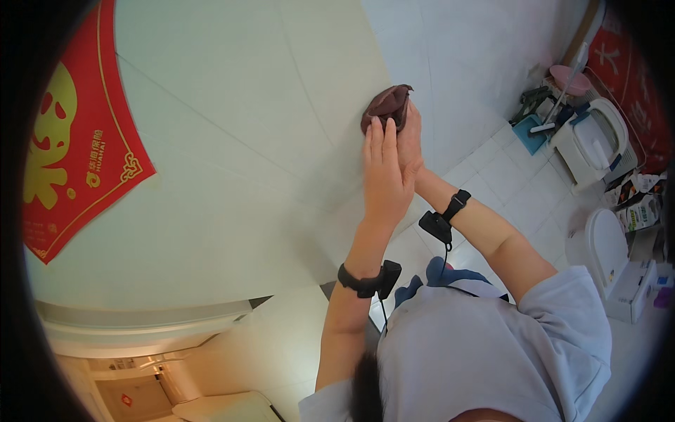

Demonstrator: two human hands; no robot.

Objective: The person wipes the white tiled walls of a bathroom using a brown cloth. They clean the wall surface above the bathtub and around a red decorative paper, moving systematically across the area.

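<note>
A bunched dark brown cloth (386, 107) is at a pale wall (253, 105), close to where it meets a bluish-white wall surface. My right hand (410, 138) holds the cloth along its right side and is partly hidden behind my left. With fingers stretched out, my left hand (384, 169) presses its fingertips onto the cloth's lower edge. Its thumb lies against the right hand near the wrist. Black straps with small boxes and cables circle both wrists.
A red poster (100, 158) with gold figures hangs at left. On the tiled floor (490, 182) at right are a blue dustpan (529, 134), a white mop bucket (585, 142), a pink basin (570, 80) and a white lidded bin (606, 248). A doorway (137, 393) opens at lower left.
</note>
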